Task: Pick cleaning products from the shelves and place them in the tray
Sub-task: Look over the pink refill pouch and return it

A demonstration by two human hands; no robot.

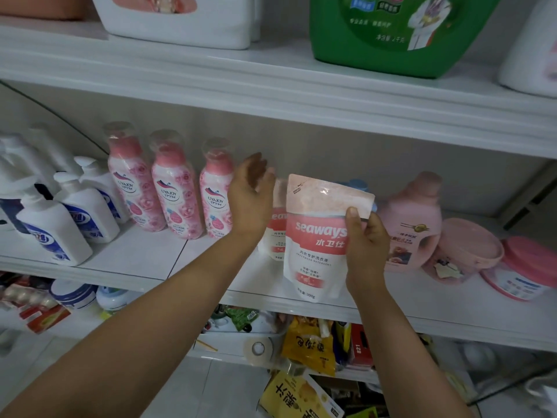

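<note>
I log the pick as underway: right hand [366,245] clamps the Seaways detergent pouch [316,236] mid-frame, left hand [251,200] slack and empty, tray unseen, placing not yet done.

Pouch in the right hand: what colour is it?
The pouch is pale pink on top, with a coral band and white below; head view.

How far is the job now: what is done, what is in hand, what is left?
Done: cannot tell, since no tray is in view. In hand: the right hand grips a pouch at the front of the shelf; the left hand is open beside a second pouch. Left: this pouch must go into the tray, and many bottles stand on the shelf.
</note>
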